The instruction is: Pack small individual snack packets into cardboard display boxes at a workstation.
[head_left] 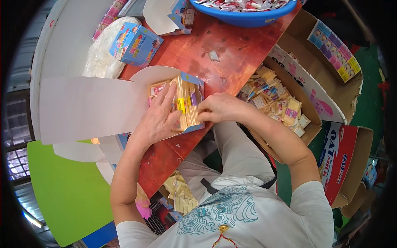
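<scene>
Cardboard carton [188, 103], open-topped and blue-edged, packed with thin yellow sachets [187, 108] at the near edge of the red table [231, 53].

Left hand [159, 118] spread flat, fingers apart, pressing on the sachets inside. Right hand [219, 108] curled together, pinching the carton's right wall. Closed blue box [135, 44] farther back, toward the table's left edge. Blue basin [248, 18] of wrappers at the far edge. Brown box [289, 124] of loose sachets just off the right edge.
</scene>
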A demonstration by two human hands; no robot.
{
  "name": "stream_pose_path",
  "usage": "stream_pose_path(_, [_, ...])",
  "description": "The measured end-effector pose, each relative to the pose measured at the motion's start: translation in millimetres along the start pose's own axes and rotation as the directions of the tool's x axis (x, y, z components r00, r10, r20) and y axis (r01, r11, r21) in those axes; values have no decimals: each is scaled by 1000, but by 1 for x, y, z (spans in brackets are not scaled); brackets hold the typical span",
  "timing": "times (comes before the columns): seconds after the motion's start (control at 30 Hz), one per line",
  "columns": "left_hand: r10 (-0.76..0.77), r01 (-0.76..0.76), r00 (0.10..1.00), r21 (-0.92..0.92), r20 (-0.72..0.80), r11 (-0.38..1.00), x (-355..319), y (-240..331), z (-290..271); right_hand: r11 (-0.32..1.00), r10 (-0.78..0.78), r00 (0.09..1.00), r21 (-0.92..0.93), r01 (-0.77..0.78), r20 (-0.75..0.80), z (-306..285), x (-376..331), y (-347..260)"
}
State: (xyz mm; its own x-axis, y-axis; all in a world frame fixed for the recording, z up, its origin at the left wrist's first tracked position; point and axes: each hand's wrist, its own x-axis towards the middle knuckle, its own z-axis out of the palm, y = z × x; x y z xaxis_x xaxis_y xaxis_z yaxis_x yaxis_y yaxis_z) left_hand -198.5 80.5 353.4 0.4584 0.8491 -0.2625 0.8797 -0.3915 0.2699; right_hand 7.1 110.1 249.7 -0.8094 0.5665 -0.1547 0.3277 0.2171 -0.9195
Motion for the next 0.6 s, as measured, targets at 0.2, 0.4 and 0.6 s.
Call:
stream_pose_path(0.2, [-17, 1, 996, 179, 90, 984, 7, 1, 6, 891, 83, 989, -436, -129, -123, 14, 11, -23])
stream_pose_path(0.4, [313, -400, 913, 430, 261, 809, 13, -10, -7, 948, -34, 994, -319, -1, -102, 9, 0, -5])
stream_pose_path(0.6, [71, -125, 975, 258, 210, 958, 13, -18, -6, 955, -253, 918, -233, 185, -306, 14, -26, -9])
